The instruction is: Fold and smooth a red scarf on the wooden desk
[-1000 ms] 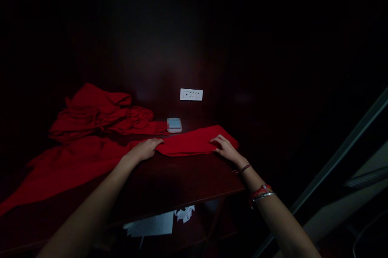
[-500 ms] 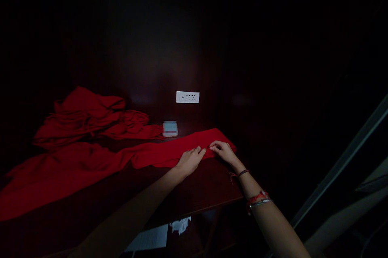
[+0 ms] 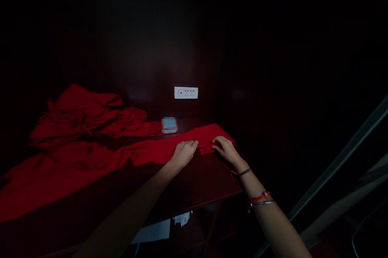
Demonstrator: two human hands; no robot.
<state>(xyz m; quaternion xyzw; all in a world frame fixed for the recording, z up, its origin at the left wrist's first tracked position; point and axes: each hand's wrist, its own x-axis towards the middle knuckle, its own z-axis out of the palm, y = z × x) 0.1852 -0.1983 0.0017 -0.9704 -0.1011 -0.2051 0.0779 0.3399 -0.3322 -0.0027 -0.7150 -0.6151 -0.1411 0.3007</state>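
A long red cloth (image 3: 157,151) stretches across the dark wooden tabletop, its flat, folded end at the right. My left hand (image 3: 184,154) has its fingers closed on the near edge of this cloth. Just to the right, my right hand (image 3: 226,149) pinches the same edge, its fingers bent over the fabric; the fingertips are partly hidden. Between the two hands the edge is drawn up in a narrow fold. Toward the left the cloth lies loose and wrinkled.
A crumpled red fabric pile (image 3: 81,114) lies at the back left. A small pale-blue blurred object (image 3: 169,124) rests near the wall, below a white socket panel (image 3: 186,93). Papers (image 3: 153,231) sit on a shelf under the tabletop (image 3: 209,181).
My hands have moved slightly apart along the cloth's near edge, the left one leftward and the right one a little rightward. The edge between them is now folded up.
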